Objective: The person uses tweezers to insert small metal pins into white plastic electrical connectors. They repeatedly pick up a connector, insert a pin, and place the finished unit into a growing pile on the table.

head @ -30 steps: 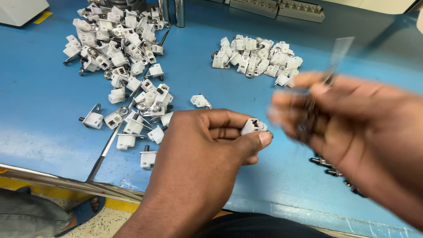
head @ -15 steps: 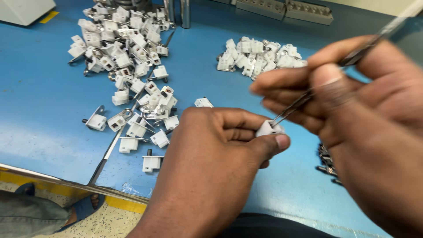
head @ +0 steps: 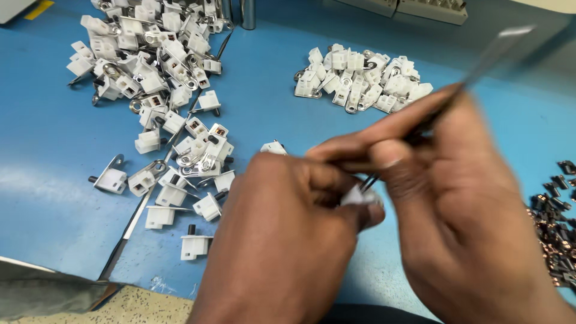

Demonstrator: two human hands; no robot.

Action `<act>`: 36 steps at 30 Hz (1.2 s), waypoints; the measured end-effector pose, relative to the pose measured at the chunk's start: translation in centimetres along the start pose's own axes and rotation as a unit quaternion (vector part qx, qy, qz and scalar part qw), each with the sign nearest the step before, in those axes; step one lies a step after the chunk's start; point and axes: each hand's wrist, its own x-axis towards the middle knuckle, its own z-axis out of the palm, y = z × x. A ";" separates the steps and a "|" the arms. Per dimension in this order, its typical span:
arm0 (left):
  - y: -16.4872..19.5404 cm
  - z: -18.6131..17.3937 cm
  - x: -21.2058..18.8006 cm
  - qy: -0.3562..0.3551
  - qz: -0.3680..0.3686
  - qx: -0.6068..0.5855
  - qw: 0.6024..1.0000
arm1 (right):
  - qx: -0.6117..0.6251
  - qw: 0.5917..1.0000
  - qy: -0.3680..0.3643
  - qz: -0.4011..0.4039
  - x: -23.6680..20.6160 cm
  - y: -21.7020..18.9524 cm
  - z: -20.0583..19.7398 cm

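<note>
left hand (head: 288,240) pinched on small white plastic part (head: 358,196), frame centre | right hand (head: 456,198) clamped on metal tweezers (head: 480,60), tips touching part | blue table (head: 48,150)

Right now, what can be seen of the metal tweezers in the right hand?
The tweezers are thin, silvery metal, blurred by motion. The right hand pinches them along the middle, so the flat upper end sticks out toward the top right and the tips slant down-left. The tips meet a small white plastic part held in the left hand's fingers. Whether the tips are closed cannot be told.
</note>
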 end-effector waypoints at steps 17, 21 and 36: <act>-1.9 -7.0 3.8 0.262 0.272 0.316 0.870 | -0.357 0.909 -0.003 0.214 10.5 9.8 -2.9; -1.7 -2.2 2.5 0.090 0.182 0.081 0.976 | -0.101 0.940 -0.031 0.324 4.9 6.6 -4.4; -2.9 1.0 -2.6 -0.114 -0.050 -0.138 0.983 | -0.602 0.676 -0.142 0.401 -7.6 4.9 -9.9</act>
